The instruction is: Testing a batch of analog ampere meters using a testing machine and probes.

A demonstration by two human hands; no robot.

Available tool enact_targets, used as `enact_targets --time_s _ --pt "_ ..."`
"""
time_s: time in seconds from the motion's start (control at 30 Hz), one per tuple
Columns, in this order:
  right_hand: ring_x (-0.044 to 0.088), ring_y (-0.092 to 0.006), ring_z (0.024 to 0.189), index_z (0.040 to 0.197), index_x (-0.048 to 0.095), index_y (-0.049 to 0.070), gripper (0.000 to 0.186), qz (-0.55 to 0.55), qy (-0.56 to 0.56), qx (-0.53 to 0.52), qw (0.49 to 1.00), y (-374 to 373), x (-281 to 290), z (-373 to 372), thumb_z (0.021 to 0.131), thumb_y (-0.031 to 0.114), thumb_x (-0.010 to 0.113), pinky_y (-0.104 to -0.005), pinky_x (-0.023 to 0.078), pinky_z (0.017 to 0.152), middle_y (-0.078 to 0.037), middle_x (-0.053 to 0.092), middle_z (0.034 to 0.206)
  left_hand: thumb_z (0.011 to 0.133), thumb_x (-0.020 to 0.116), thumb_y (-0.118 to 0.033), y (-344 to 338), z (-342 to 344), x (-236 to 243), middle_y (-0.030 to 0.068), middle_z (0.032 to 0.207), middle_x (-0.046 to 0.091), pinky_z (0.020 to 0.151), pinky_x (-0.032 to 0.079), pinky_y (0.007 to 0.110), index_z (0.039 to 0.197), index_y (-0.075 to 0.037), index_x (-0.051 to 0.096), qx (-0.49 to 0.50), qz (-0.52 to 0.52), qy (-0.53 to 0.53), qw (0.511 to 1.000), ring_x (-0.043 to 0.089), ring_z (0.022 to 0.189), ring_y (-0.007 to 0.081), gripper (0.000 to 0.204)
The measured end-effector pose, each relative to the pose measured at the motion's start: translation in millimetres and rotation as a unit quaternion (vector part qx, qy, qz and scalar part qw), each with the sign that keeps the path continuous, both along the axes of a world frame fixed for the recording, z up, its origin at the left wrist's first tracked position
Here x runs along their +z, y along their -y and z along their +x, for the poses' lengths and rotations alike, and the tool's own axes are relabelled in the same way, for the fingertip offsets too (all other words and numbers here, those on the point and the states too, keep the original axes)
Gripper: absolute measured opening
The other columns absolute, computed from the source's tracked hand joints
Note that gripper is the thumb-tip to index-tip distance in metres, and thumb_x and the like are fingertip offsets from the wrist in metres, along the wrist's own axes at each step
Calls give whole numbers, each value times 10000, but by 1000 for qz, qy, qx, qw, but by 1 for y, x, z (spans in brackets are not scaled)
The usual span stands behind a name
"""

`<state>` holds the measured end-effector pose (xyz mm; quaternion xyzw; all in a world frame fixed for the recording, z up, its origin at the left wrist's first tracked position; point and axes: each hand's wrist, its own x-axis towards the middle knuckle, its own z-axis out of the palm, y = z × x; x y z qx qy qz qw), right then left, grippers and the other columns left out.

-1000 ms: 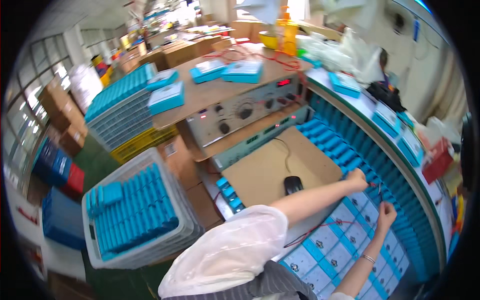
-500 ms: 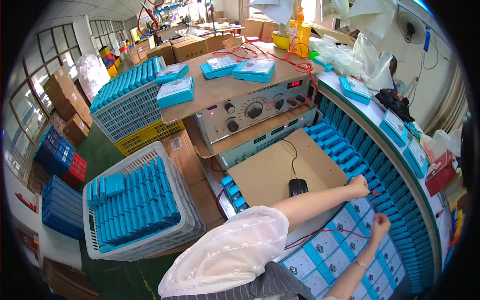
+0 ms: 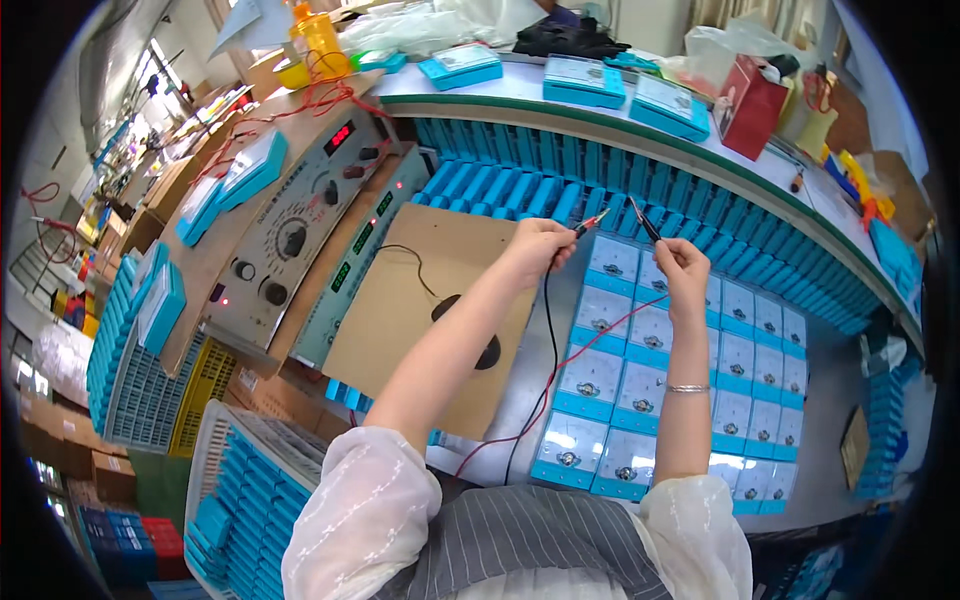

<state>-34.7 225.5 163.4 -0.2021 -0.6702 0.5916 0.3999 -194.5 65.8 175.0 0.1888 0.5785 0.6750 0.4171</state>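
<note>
My left hand (image 3: 541,252) is closed around a test lead (image 3: 590,224) with a dark and red grip, its metal tip pointing up to the right. My right hand (image 3: 684,272) pinches a black test lead (image 3: 646,222), tip up and to the left. The two tips are close but apart, above the far end of a grid of blue meters (image 3: 641,387) with clear faces. A black wire (image 3: 552,330) hangs from my left hand, while a red wire (image 3: 612,325) runs toward my right wrist.
Rows of blue cases (image 3: 640,150) stand under a curved shelf (image 3: 520,103) bearing more meters. At left are a brown board (image 3: 400,330) with a round black thing (image 3: 487,352), a dial instrument (image 3: 295,235), and a crate (image 3: 205,440) of blue cases.
The view has swung right, bringing the meter grid to the middle. My hands have come closer together over its far end, and both lead tips now show clearly.
</note>
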Motion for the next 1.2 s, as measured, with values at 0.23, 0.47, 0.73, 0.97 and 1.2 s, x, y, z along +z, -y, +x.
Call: enact_targets --time_s 0.23,0.47,0.73,0.97,1.2 --pt "504 -48 650 840 609 1 98 1 -61 30 998 8 20 -2 811 95 611 -190 381 576 -6 577 711 816 569 -92 14 -3 4 49 686 566 450 399 214 816 6 566 26 -22 -8 999 502 527 84 98" --pt "511 -162 549 722 548 -17 132 350 159 -102 918 -27 -41 7 744 97 611 -302 389 510 -80 548 601 676 624 -80 -10 30 7 70 588 562 394 368 259 703 16 622 41 -8 -111 993 498 476 129 99" --pt "416 -56 575 926 545 44 118 -132 -89 -4 987 -46 -38 69 879 152 535 -199 349 518 11 484 701 751 535 -19 5 44 6 90 605 532 370 345 252 724 36 566 44 -28 -91 994 467 450 127 69" --pt "310 -42 580 1163 416 -4 280 -201 -209 243 926 6 49 107 913 114 457 -206 295 518 13 362 682 810 476 -30 92 64 63 38 673 482 459 349 228 999 21 507 -9 139 -41 989 428 527 96 199" --pt "281 -61 528 1130 383 4 271 -217 -338 339 851 63 119 169 903 123 469 -190 238 440 -5 297 637 834 478 -49 223 138 137 35 810 498 532 382 209 1067 -37 471 149 295 -81 940 428 612 81 234"
